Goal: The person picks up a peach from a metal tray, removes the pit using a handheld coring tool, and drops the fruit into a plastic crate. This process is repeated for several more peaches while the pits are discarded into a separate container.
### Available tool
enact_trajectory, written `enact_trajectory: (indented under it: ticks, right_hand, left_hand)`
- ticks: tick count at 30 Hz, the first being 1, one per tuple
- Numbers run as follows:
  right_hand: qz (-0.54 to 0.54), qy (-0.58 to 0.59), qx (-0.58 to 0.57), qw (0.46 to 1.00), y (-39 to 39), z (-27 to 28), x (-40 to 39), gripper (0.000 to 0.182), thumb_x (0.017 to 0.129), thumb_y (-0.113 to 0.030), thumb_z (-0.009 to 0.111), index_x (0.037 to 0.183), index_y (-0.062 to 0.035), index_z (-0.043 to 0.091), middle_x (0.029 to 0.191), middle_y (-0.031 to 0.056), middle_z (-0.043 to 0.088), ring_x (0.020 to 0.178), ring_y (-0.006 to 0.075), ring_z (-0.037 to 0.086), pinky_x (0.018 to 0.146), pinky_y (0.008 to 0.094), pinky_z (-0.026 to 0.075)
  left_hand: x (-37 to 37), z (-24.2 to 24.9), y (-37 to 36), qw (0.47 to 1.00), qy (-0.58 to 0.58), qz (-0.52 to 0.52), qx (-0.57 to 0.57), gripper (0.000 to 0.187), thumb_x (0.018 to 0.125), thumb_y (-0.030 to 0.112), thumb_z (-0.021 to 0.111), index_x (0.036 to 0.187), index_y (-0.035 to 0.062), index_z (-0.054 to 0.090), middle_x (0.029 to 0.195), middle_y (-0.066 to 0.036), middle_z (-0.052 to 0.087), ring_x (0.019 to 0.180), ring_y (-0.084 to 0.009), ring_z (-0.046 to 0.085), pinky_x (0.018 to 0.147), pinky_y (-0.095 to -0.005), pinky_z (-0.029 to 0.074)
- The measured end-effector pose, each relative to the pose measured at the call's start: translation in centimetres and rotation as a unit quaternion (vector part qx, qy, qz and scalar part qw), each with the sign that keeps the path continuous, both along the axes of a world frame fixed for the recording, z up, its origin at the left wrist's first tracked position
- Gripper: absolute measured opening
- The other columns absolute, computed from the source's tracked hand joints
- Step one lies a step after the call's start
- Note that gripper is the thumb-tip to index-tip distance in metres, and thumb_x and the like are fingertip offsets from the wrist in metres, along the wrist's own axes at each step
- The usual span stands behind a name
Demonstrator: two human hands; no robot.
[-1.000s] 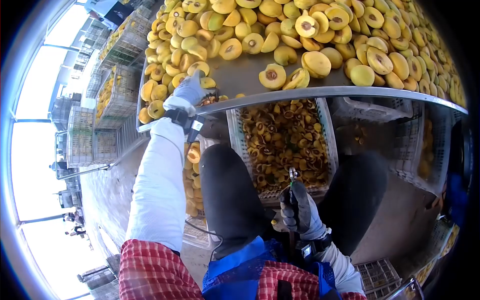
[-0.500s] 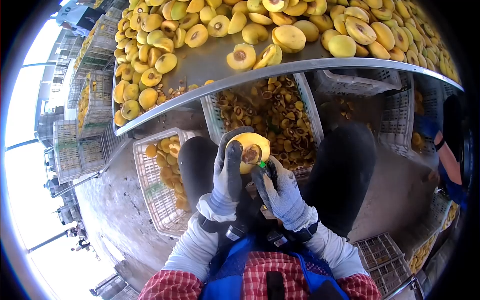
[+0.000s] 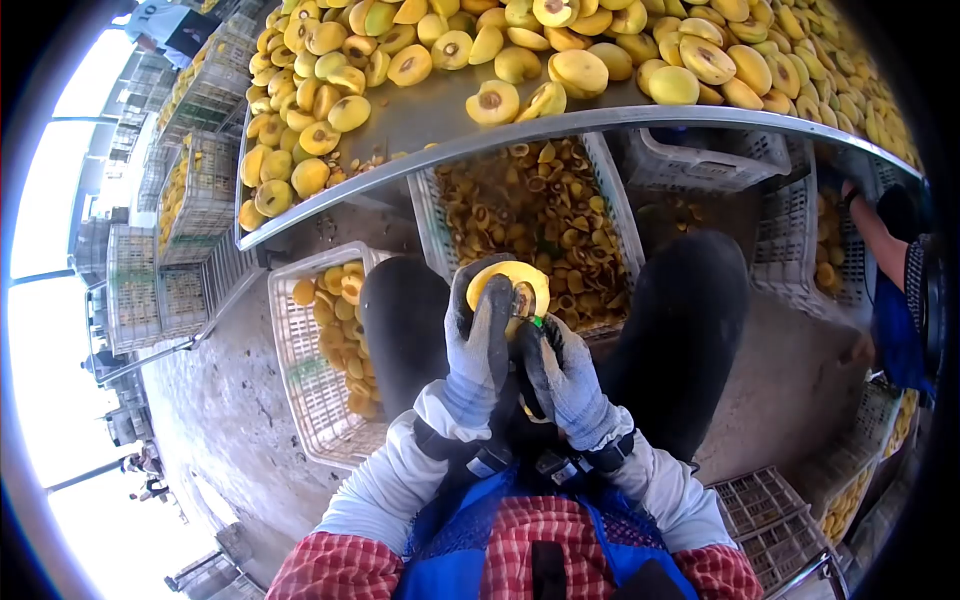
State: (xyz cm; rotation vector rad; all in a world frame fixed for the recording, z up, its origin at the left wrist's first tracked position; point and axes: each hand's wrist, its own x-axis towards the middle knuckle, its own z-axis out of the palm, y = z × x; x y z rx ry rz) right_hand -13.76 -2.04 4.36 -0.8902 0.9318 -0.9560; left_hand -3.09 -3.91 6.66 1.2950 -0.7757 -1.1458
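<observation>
Head camera view, looking down past a red checked shirt and blue apron at two gloved hands held together above the lap. The left hand curls around a yellow fruit half, its fingers behind and its thumb across the front, with the brown centre of the cut face turned up. The right hand is closed around a small tool; most of this is hidden in the grip, but a bright green part shows at the fingertips, right beside the fruit's lower edge. Whether the tool's tip is inside the brown centre is too small to tell.

The fruit half is held in the air between the dark-trousered knees, nearer the body than a metal table. On that table lies a broad heap of yellow fruit halves, some cut side up. Under the table edge, beyond the hands, stands a plastic crate of brownish-yellow scraps. On the floor beside the left knee, a white crate holds more yellow pieces. Stacked crates stand farther left. At the far right, another person's bare arm reaches toward a crate under the table.
</observation>
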Motion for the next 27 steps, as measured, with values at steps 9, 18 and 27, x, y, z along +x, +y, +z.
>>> enact_trajectory:
  ticks: [9, 18, 27]
  right_hand:
    - [-0.072, 0.101, -0.155, 0.980, 1.3, 1.5, 0.5, 0.022, 0.094, -0.013, 0.049, 0.107, 0.0034, 0.053, 0.077, 0.0091, 0.059, 0.067, 0.0127, 0.055, 0.061, 0.0300, 0.044]
    - [0.017, -0.086, -0.019, 0.996, 1.7, 0.6, -1.2, 0.029, 0.097, -0.028, 0.050, 0.109, -0.0019, 0.053, 0.086, 0.0068, 0.058, 0.071, 0.0156, 0.057, 0.065, 0.0238, 0.047]
    - [0.191, -0.480, 0.386, 0.764, 1.4, 0.2, -2.6, 0.046, 0.094, -0.055, 0.041, 0.087, -0.0122, 0.055, 0.053, -0.0034, 0.038, 0.039, 0.0066, 0.034, 0.034, 0.0208, 0.026]
  left_hand:
    - [-0.8, 0.0, 1.0, 0.982, -0.151, 0.065, -0.094, 0.027, 0.094, 0.017, 0.054, 0.115, 0.0003, 0.051, 0.109, -0.009, 0.055, 0.096, -0.0146, 0.054, 0.085, -0.0271, 0.045]
    - [-1.4, 1.9, 0.5, 0.996, -0.036, -0.068, -0.042, 0.024, 0.092, 0.013, 0.056, 0.112, 0.0000, 0.054, 0.096, -0.006, 0.059, 0.087, -0.0098, 0.055, 0.078, -0.0224, 0.045]
    - [0.9, -0.9, -1.1, 0.980, -0.086, -0.180, 0.014, 0.027, 0.088, 0.019, 0.057, 0.105, -0.0010, 0.059, 0.092, -0.007, 0.062, 0.081, -0.0121, 0.058, 0.074, -0.0243, 0.047]
